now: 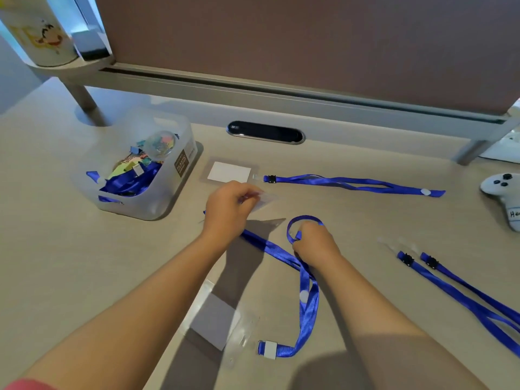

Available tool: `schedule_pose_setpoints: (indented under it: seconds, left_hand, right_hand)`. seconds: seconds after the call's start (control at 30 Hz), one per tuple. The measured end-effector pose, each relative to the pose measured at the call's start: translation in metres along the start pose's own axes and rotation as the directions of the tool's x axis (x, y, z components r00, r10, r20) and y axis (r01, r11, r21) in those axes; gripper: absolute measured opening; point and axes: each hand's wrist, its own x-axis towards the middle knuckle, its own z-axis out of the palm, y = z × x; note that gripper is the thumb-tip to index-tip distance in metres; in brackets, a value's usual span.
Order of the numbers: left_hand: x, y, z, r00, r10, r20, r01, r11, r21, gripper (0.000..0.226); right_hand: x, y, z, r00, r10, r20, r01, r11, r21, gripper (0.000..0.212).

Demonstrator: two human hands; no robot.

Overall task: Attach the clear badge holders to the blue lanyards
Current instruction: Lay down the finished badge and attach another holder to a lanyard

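Note:
My left hand (229,211) holds a clear badge holder (263,199) a little above the desk, pinched at its edge. My right hand (315,244) grips a blue lanyard (305,280) that loops under both hands and ends in a white clip near the front. A second clear holder with a white card (213,319) lies in front of me beside that clip. At the back, another holder with a card (229,172) lies against the clip of a straight lanyard (351,182). Two more lanyards (464,294) with black clips lie at the right.
A translucent plastic bin (174,190) with more blue lanyards and coloured clips stands at the left. A grey cable slot (266,132) sits by the partition at the back. A white game-controller-shaped object (503,195) lies at the far right edge.

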Motion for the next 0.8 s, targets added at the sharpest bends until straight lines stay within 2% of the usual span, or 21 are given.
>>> schedule_pose_setpoints:
  seconds: [0.1, 0.2, 0.33, 0.47, 0.7, 0.8]
  left_hand:
    - [0.004, 0.005, -0.007, 1.000, -0.013, -0.025, 0.012, 1.000, -0.017, 0.017]
    - [0.008, 0.015, -0.020, 0.997, -0.018, -0.071, 0.015, 0.999, -0.039, 0.017]
    - [0.011, 0.035, -0.046, 0.985, 0.000, -0.170, -0.009, 0.999, -0.049, 0.018]
    - [0.009, 0.040, -0.086, 0.965, -0.010, -0.262, -0.004, 0.999, -0.052, 0.022]
    - [0.011, 0.005, -0.174, 0.904, -0.075, -0.422, 0.047, 0.996, -0.076, 0.025]
    - [0.022, -0.020, -0.206, 0.888, -0.114, -0.446, 0.073, 0.991, -0.108, 0.025]
  right_hand:
    - [-0.004, -0.007, -0.016, 0.995, -0.053, -0.084, 0.057, 0.998, 0.042, 0.029]
    - [-0.017, -0.026, -0.045, 0.981, -0.123, -0.151, 0.146, 0.977, 0.157, 0.009]
    - [-0.037, -0.065, -0.086, 0.930, -0.265, -0.253, 0.336, 0.893, 0.299, 0.020]
    - [-0.054, -0.110, -0.105, 0.882, -0.357, -0.306, 0.461, 0.788, 0.408, 0.010]
    - [-0.061, -0.207, -0.092, 0.824, -0.460, -0.332, 0.565, 0.718, 0.408, 0.011]
    - [-0.052, -0.252, -0.080, 0.799, -0.468, -0.378, 0.594, 0.714, 0.370, 0.022]
